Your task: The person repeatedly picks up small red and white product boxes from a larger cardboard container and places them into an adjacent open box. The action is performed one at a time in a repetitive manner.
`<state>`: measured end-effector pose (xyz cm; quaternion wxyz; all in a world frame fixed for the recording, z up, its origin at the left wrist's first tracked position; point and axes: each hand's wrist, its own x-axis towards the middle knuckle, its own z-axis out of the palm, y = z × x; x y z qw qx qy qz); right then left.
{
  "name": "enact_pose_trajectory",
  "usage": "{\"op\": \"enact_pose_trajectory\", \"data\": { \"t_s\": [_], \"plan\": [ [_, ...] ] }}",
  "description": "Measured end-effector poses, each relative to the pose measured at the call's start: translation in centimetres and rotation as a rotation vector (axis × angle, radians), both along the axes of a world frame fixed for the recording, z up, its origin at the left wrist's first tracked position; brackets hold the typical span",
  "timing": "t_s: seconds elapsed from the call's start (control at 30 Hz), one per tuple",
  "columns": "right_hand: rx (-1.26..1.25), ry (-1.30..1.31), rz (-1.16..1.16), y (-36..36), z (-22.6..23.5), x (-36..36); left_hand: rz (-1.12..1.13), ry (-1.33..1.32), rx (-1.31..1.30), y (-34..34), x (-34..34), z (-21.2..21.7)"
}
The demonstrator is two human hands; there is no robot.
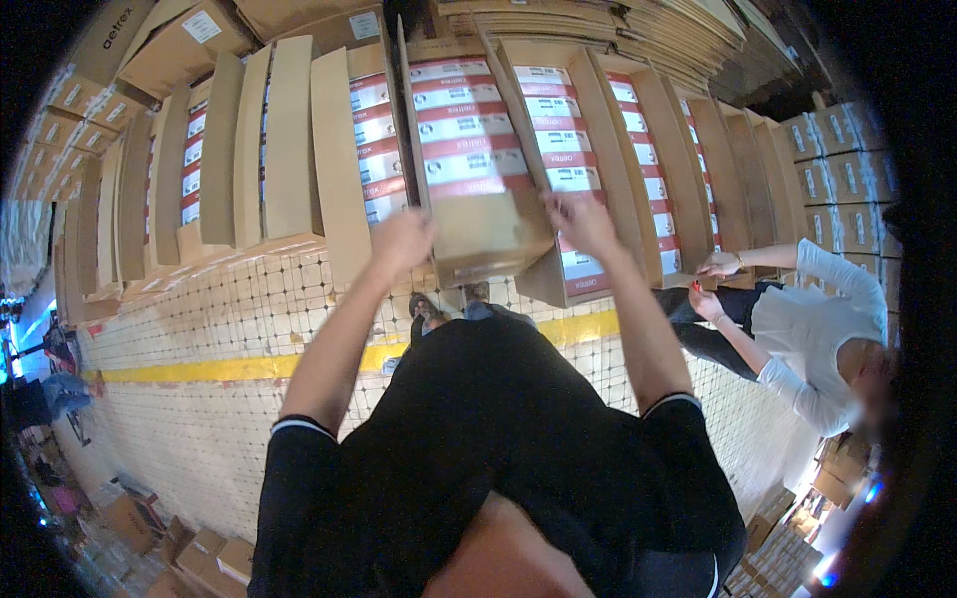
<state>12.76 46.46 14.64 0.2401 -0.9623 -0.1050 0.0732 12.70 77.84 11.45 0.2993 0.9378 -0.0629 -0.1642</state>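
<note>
In front of me is an open cardboard carton (491, 231) with its brown near end facing me. Inside it stands a row of red-and-white boxes (469, 130) with printed labels. My left hand (404, 241) is closed at the carton's near left edge, fingers curled against the cardboard. At the near right edge my right hand (583, 221) is curled closed on the cardboard too. Part of the fingers on both hands is hidden or blurred. Long side flaps stand up along the carton.
More open cartons (284, 149) of the same kind line both sides. Flattened cardboard (678, 30) is stacked behind. To the right, a person in a white top (817, 319) works with both hands near a carton. A yellow line (219, 369) crosses the tiled floor. Closed cartons (847, 179) are piled far right.
</note>
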Motion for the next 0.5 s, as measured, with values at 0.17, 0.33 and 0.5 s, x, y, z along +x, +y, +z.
{"op": "enact_pose_trajectory", "data": {
  "t_s": [0.17,0.33,0.5],
  "plan": [
    [0.073,0.237,-0.029,4.4,-7.6,-8.7,-0.074,0.324,0.028,-0.9,-9.4,-6.6],
    [0.006,0.339,0.029,9.0,-14.6,-7.9,0.068,0.352,-0.14,0.3,-12.8,-8.2],
    [-0.246,0.386,0.155,10.5,-18.9,-4.2,0.234,0.302,-0.09,6.6,-17.4,-14.0]
  ]
}}
